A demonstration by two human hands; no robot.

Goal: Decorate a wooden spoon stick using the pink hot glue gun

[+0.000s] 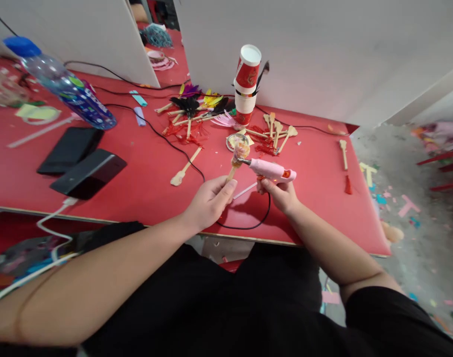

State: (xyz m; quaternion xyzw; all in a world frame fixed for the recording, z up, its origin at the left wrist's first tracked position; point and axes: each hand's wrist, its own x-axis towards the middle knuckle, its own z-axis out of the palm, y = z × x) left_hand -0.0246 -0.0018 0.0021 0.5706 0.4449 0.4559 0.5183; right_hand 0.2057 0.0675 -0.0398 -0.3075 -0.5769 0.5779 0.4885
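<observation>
My left hand (214, 199) is closed around a thin wooden stick (231, 173), held upright at a slight tilt. A lumpy tan and pinkish head (241, 149) tops the stick. My right hand (280, 194) grips a pink hot glue gun (269, 169), pointed left. Its metal nozzle (244, 160) is at the base of the lumpy head; whether they touch I cannot tell. Just behind lies a small round dish (231, 142), partly hidden by the head. Below the gun, a pale glue stick (244, 190) lies between my hands.
Feathered sticks (189, 106) and wooden sticks with red tassels (278, 131) lie along the back. Stacked paper cups (247, 74) stand by the white partition (304, 59). A bottle (73, 94), black boxes (88, 173) and cables occupy the left. Scraps litter the floor at right.
</observation>
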